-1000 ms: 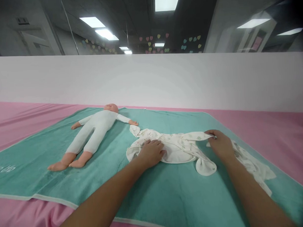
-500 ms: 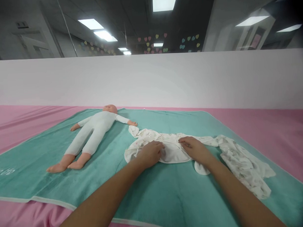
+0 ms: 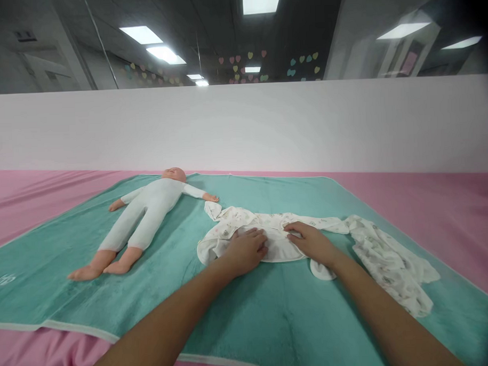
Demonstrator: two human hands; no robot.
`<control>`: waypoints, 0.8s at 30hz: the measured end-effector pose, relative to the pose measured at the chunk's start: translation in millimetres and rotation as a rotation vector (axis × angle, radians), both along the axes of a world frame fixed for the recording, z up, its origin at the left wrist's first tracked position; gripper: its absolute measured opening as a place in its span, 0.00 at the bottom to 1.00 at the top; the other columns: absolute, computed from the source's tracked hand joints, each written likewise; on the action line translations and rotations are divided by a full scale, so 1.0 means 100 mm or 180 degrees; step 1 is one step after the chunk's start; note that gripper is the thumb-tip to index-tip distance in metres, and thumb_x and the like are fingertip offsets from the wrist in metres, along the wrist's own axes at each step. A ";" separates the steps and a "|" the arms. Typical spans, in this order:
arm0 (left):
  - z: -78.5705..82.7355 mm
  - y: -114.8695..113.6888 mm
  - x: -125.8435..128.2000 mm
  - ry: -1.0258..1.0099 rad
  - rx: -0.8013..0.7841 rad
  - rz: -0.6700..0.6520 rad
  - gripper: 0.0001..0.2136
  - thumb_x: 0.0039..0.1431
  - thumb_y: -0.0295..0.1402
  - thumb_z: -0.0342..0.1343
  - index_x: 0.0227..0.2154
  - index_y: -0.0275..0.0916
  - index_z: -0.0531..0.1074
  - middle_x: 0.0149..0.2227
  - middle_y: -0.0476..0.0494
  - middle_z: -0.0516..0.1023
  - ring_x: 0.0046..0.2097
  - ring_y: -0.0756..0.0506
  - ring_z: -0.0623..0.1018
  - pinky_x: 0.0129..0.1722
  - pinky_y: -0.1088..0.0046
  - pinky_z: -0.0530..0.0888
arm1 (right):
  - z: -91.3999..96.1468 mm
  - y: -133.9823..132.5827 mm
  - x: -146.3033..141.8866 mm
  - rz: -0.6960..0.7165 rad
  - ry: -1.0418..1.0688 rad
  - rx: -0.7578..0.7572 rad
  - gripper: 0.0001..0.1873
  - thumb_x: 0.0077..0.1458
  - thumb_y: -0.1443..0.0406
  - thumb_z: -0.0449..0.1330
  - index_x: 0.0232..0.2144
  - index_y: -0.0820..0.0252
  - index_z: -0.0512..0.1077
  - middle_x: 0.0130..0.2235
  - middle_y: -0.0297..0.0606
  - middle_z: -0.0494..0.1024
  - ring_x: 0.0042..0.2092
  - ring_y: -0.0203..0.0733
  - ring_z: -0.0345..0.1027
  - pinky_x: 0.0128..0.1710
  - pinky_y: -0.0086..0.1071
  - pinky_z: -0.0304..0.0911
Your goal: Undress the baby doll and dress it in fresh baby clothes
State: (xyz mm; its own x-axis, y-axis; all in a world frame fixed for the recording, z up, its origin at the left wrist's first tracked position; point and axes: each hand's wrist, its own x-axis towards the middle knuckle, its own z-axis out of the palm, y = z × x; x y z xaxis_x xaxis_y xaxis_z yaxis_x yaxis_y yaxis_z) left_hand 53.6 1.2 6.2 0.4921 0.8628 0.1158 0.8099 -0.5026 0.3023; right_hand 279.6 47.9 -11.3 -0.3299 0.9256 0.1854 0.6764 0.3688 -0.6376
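Observation:
A white baby top point(image 3: 276, 247) with a small print lies spread on the teal blanket, its plain inside showing at the middle. My left hand point(image 3: 246, 251) rests palm down on its left part, fingers stretched out and slightly apart. On the right part, the fingertips of my right hand point(image 3: 312, 244) touch the cloth, with a gap between thumb and forefinger. One sleeve reaches left, near the hand of a baby doll point(image 3: 154, 205). The doll lies on its back in a white suit.
A second, crumpled printed baby garment point(image 3: 391, 263) lies to the right, touching the top's right sleeve. Beneath everything is the teal blanket point(image 3: 249, 321), over a pink cover point(image 3: 421, 214). A low white wall point(image 3: 242, 129) stands behind, with dark glass above it.
My left hand's fingers have straightened and spread flatter on the top. My right thumb and forefinger are further apart. The view has shifted slightly; the doll and clothes lie as before.

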 end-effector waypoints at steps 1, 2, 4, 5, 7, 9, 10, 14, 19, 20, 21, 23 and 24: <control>0.01 0.01 -0.02 0.0016 0.0004 0.0117 0.12 0.61 0.36 0.42 0.39 0.41 0.69 0.50 0.42 0.71 0.54 0.42 0.67 0.54 0.56 0.60 | 0.00 0.00 0.00 -0.0060 0.0047 -0.0003 0.15 0.54 0.59 0.52 0.43 0.52 0.71 0.50 0.36 0.72 0.50 0.44 0.65 0.51 0.36 0.58; 0.02 0.02 -0.04 0.0009 0.0027 0.0233 0.11 0.61 0.35 0.42 0.36 0.41 0.69 0.48 0.42 0.72 0.52 0.42 0.68 0.52 0.57 0.61 | 0.01 0.01 0.01 -0.0138 0.0092 -0.0002 0.15 0.54 0.58 0.51 0.42 0.52 0.71 0.49 0.36 0.73 0.49 0.44 0.65 0.49 0.36 0.59; 0.02 0.05 -0.07 -0.0032 0.0101 0.0447 0.10 0.60 0.34 0.43 0.34 0.40 0.69 0.44 0.44 0.74 0.48 0.43 0.70 0.51 0.57 0.61 | 0.02 0.01 0.04 -0.0340 0.0136 -0.0002 0.15 0.54 0.57 0.51 0.40 0.52 0.71 0.46 0.36 0.74 0.46 0.45 0.67 0.45 0.35 0.61; 0.01 0.06 -0.09 -0.0050 0.0144 0.0537 0.10 0.60 0.34 0.43 0.33 0.40 0.69 0.43 0.44 0.74 0.47 0.43 0.71 0.51 0.56 0.60 | 0.03 0.01 0.05 -0.0464 0.0128 0.0003 0.14 0.54 0.57 0.51 0.39 0.53 0.72 0.44 0.36 0.75 0.44 0.45 0.68 0.43 0.35 0.61; -0.01 0.08 -0.11 -0.0059 0.0214 0.0658 0.10 0.59 0.33 0.42 0.32 0.41 0.69 0.40 0.44 0.76 0.45 0.43 0.71 0.52 0.55 0.58 | 0.05 0.02 0.08 -0.0729 0.0076 0.0019 0.13 0.53 0.57 0.50 0.35 0.53 0.72 0.40 0.36 0.76 0.41 0.45 0.68 0.39 0.35 0.61; -0.02 0.09 -0.12 -0.0065 0.0282 0.0758 0.11 0.60 0.32 0.42 0.31 0.41 0.70 0.39 0.44 0.76 0.45 0.43 0.71 0.52 0.54 0.56 | 0.07 0.03 0.12 -0.0956 0.0040 -0.0004 0.13 0.52 0.57 0.50 0.33 0.54 0.71 0.37 0.36 0.77 0.38 0.44 0.68 0.36 0.34 0.60; -0.03 0.10 -0.12 -0.0068 0.0320 0.0807 0.11 0.60 0.32 0.42 0.32 0.40 0.71 0.39 0.43 0.76 0.44 0.42 0.71 0.52 0.53 0.56 | 0.07 0.04 0.13 -0.1032 0.0054 -0.0037 0.12 0.52 0.57 0.51 0.32 0.54 0.71 0.36 0.35 0.77 0.37 0.44 0.68 0.35 0.34 0.60; -0.03 0.13 -0.15 0.0001 0.0438 0.0978 0.12 0.59 0.30 0.41 0.30 0.39 0.71 0.35 0.42 0.76 0.41 0.43 0.72 0.49 0.55 0.59 | 0.05 0.07 0.17 -0.1188 0.0178 -0.0179 0.12 0.51 0.57 0.51 0.30 0.55 0.70 0.33 0.35 0.77 0.34 0.42 0.69 0.32 0.32 0.59; 0.00 0.13 -0.17 0.0125 0.0531 0.1033 0.14 0.60 0.30 0.39 0.27 0.38 0.70 0.32 0.42 0.75 0.37 0.44 0.73 0.46 0.58 0.61 | 0.05 0.06 0.18 -0.1201 0.0173 -0.0246 0.13 0.51 0.55 0.50 0.30 0.55 0.70 0.34 0.37 0.77 0.32 0.42 0.68 0.28 0.31 0.58; 0.00 0.13 -0.17 0.0150 0.0536 0.1044 0.14 0.60 0.30 0.39 0.27 0.38 0.70 0.32 0.42 0.75 0.37 0.44 0.73 0.46 0.59 0.62 | 0.05 0.05 0.18 -0.1193 0.0156 -0.0246 0.14 0.51 0.55 0.50 0.29 0.55 0.70 0.34 0.37 0.77 0.32 0.42 0.68 0.27 0.31 0.58; 0.00 0.14 -0.17 0.0171 0.0543 0.1055 0.14 0.60 0.30 0.39 0.27 0.38 0.70 0.33 0.42 0.75 0.37 0.44 0.73 0.46 0.59 0.62 | 0.05 0.05 0.18 -0.1187 0.0138 -0.0240 0.14 0.51 0.56 0.50 0.29 0.55 0.70 0.33 0.37 0.77 0.32 0.42 0.68 0.27 0.31 0.58; -0.01 0.14 -0.17 0.0192 0.0549 0.1049 0.14 0.60 0.30 0.40 0.28 0.38 0.70 0.34 0.42 0.75 0.39 0.44 0.73 0.46 0.59 0.62 | 0.05 0.06 0.17 -0.1177 0.0121 -0.0222 0.13 0.51 0.56 0.50 0.28 0.56 0.71 0.33 0.37 0.77 0.32 0.42 0.68 0.27 0.31 0.58; -0.02 0.14 -0.17 0.0194 0.0553 0.1041 0.14 0.60 0.30 0.40 0.28 0.38 0.70 0.34 0.42 0.75 0.39 0.43 0.72 0.45 0.59 0.62 | 0.05 0.06 0.17 -0.1183 0.0121 -0.0219 0.13 0.50 0.56 0.50 0.28 0.56 0.71 0.33 0.37 0.77 0.32 0.42 0.68 0.27 0.31 0.58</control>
State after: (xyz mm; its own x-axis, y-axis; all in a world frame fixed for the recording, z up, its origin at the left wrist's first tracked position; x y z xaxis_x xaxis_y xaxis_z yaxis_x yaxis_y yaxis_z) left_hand 36.9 15.1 4.4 0.2042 0.9456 0.2534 0.9501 -0.2539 0.1814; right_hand 296.9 53.8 -6.2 0.0367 0.9916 0.1244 0.7313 0.0582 -0.6795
